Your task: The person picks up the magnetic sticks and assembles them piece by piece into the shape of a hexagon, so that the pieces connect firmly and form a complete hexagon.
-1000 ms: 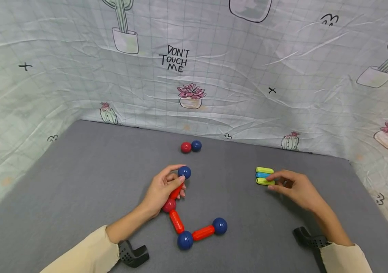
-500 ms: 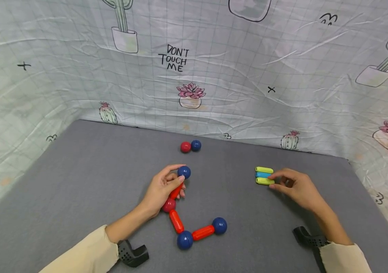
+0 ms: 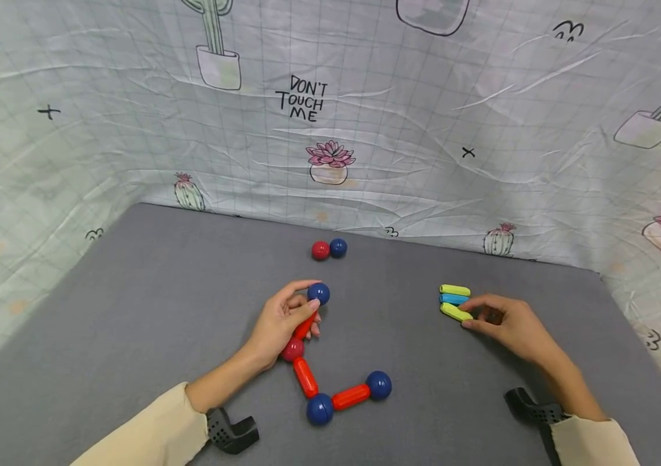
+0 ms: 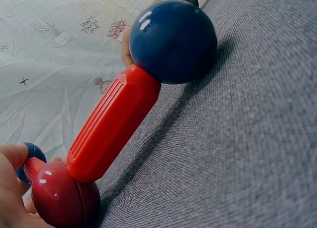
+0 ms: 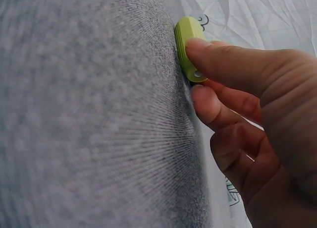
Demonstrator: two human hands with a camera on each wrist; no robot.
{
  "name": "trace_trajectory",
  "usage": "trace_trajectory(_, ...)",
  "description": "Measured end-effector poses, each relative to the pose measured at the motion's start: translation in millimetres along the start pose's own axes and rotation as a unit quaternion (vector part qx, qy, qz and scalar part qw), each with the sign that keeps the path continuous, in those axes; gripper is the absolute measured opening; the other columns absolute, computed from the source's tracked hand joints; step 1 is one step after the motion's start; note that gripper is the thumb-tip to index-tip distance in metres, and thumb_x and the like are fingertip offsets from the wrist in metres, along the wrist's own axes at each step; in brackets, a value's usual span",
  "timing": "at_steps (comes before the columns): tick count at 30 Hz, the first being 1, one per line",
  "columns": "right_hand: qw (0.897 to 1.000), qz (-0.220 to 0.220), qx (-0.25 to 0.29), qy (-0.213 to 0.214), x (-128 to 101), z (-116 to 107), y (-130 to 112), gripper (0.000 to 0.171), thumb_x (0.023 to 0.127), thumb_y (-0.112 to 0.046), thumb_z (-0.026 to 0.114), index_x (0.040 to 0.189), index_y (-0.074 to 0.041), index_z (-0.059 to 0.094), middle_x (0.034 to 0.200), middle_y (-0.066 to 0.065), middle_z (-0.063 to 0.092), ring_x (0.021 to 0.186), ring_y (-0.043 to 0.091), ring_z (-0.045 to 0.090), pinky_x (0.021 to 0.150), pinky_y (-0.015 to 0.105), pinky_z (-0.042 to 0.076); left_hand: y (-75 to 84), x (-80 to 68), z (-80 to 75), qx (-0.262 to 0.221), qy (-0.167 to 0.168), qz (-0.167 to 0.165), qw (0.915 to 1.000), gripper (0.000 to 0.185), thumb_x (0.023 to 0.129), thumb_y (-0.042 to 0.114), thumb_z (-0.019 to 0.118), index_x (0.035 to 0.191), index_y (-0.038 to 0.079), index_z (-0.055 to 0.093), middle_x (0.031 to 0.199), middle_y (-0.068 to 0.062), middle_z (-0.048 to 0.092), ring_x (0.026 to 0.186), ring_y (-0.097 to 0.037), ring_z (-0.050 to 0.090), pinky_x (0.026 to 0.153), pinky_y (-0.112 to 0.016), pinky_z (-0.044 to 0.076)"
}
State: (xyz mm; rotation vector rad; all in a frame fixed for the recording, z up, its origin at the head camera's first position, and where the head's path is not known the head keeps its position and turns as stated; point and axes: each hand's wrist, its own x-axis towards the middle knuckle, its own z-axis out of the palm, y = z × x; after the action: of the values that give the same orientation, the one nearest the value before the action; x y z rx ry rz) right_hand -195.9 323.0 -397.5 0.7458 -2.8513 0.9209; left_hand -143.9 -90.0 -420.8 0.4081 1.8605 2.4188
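Observation:
In the head view my left hand [image 3: 272,329] pinches a blue ball [image 3: 319,294] at the far end of a ball-and-rod toy chain. From it a red rod, partly covered by my fingers, leads to a red ball [image 3: 292,350]. Another red rod [image 3: 306,378] runs to a second blue ball [image 3: 320,409], then a third red rod [image 3: 350,397] ends at a blue ball [image 3: 378,385]. My right hand [image 3: 513,329] pinches the end of the nearest yellow-green rod [image 5: 187,57] between thumb and finger. That rod sits angled beside a blue rod [image 3: 451,299].
Beyond the blue rod lies another yellow-green rod [image 3: 455,290]. A loose red ball [image 3: 321,250] and a blue ball [image 3: 338,247] rest side by side towards the back of the grey table [image 3: 202,272]. A cactus-print cloth [image 3: 400,129] rises behind the table.
The nearest yellow-green rod has swung, its right end coming towards me, and my right thumb and finger now pinch it. My left hand and the chain hold their place.

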Motion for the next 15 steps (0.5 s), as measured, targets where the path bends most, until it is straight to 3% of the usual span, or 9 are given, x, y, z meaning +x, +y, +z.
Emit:
trace_trajectory(9,1.0,-0.015,-0.002,-0.009,1.4,2.5,-2.2,0.026,0.083,-0.013,0.076,0.106,-0.022,0.069,0.088,-0.009,0.064,0.072,0.007,0.06,0.065,0.019,0.047,3.0,0.1,0.2,0.005,-0.004,0.0,1.0,0.036,0.096,0.007,0.057,0.131,-0.001,0.049,0.082,-0.033,0.054,0.06,-0.02,0.062,0.054,-0.027,0.052)
trace_trajectory(15,1.0,-0.008,0.012,-0.017,2.7,0.8,-9.8,0.025,0.086,-0.013,0.072,0.109,-0.023,0.068,0.089,-0.009,0.063,0.075,0.008,0.06,0.066,0.02,0.048,3.9,-0.6,1.0,0.011,-0.004,-0.009,0.9999,0.037,0.096,0.009,0.058,0.131,0.001,0.05,0.081,-0.029,0.056,0.06,-0.021,0.062,0.055,-0.027,0.052)
